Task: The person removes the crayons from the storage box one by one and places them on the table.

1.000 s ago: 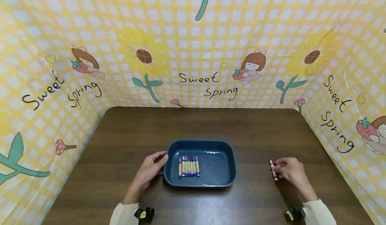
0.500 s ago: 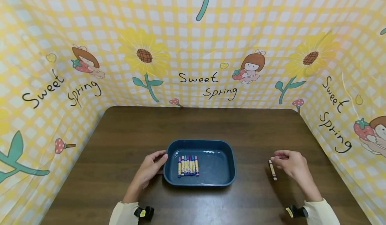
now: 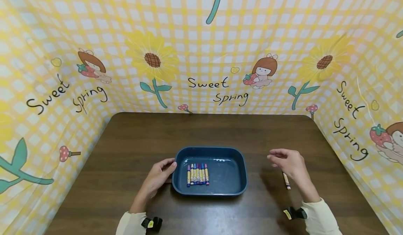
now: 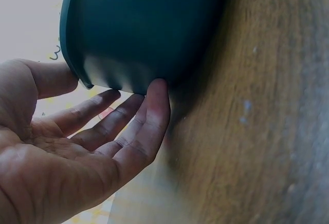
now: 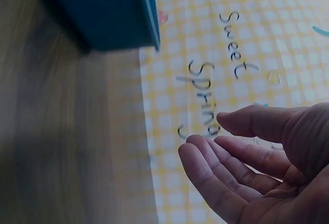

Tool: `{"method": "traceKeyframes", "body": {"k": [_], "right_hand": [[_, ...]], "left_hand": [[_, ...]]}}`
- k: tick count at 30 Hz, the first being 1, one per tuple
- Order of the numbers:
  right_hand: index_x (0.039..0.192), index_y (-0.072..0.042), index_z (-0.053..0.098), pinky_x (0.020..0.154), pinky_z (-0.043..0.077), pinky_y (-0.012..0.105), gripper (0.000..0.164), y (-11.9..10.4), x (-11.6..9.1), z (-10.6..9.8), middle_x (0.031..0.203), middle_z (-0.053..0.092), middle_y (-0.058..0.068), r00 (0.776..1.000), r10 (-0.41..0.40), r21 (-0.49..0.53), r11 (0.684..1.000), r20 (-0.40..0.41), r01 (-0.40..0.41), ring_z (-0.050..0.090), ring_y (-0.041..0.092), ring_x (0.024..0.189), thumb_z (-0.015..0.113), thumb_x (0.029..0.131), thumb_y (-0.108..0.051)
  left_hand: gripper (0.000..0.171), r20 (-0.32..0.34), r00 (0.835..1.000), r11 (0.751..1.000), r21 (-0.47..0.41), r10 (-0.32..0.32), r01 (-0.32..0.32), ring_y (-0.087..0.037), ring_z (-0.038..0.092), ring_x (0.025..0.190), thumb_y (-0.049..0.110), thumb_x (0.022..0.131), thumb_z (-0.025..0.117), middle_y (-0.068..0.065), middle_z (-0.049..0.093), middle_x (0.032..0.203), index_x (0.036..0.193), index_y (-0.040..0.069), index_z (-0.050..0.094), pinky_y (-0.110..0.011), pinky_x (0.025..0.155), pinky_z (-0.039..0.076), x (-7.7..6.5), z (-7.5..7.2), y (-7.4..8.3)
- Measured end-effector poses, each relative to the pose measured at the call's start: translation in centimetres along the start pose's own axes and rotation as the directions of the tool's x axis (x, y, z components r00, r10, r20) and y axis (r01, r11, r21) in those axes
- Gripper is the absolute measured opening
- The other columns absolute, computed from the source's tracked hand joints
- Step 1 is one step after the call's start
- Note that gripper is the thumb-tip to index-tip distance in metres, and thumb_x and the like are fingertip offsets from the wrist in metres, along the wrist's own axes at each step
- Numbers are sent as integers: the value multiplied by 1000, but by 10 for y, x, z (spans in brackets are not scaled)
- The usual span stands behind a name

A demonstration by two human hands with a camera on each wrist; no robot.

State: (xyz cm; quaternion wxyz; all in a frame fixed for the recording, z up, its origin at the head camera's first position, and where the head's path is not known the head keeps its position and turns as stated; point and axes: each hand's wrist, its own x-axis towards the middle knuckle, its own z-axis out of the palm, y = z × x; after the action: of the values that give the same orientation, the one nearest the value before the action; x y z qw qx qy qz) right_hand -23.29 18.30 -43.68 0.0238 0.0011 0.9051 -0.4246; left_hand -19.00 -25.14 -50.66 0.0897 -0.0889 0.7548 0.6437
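A dark blue rectangular tray (image 3: 225, 175) stands on the table with several wax crayons (image 3: 197, 175) lined up side by side in its left half. My left hand (image 3: 157, 177) holds the tray's left end; in the left wrist view the thumb (image 4: 54, 80) is at the rim and the fingers lie against the outer wall. To the right of the tray, my right hand (image 3: 291, 163) hovers over the table with relaxed fingers (image 5: 198, 165) and nothing in them. A white-tipped crayon (image 3: 287, 182) lies on the table below that hand, its far end hidden behind the hand.
The brown wooden table (image 3: 141, 133) is walled at the back and both sides by yellow checked cloth (image 3: 201, 46) with printed flowers and lettering. A black band (image 3: 295, 213) sits at each wrist by the pale sleeves.
My right hand has let go of the white-tipped crayon, lifted off it and moved left toward the tray. The crayon stays on the table. My left hand keeps its hold on the tray.
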Motion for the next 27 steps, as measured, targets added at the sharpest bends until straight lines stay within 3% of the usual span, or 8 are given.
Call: {"method": "traceKeyframes", "body": {"k": [15, 19, 27], "right_hand": [[114, 5, 72, 76, 62, 41, 30, -44, 15, 49, 102, 76, 18, 986, -107, 219, 972, 124, 78, 75, 31, 82, 76, 93, -17], [115, 8, 70, 77, 63, 40, 31, -54, 15, 61, 102, 75, 20, 980, -127, 281, 956, 156, 79, 75, 33, 84, 75, 93, -13], [112, 5, 72, 77, 63, 43, 27, -71, 16, 87, 100, 76, 16, 966, -139, 280, 957, 219, 74, 74, 29, 82, 76, 92, -13]], "left_hand": [[48, -14, 1000, 999, 33, -13, 14, -24, 67, 100, 27, 105, 58, -23, 60, 134, 142, -2, 53, -40, 80, 62, -2, 1, 2], [48, -17, 1000, 999, 47, -25, 25, -25, 66, 102, 28, 105, 57, -23, 59, 136, 143, -1, 52, -40, 82, 62, -2, 2, 2], [49, -14, 1000, 998, 49, -26, 27, -27, 67, 103, 28, 106, 56, -24, 58, 137, 145, -2, 50, -41, 82, 62, 0, 2, 4]]}}
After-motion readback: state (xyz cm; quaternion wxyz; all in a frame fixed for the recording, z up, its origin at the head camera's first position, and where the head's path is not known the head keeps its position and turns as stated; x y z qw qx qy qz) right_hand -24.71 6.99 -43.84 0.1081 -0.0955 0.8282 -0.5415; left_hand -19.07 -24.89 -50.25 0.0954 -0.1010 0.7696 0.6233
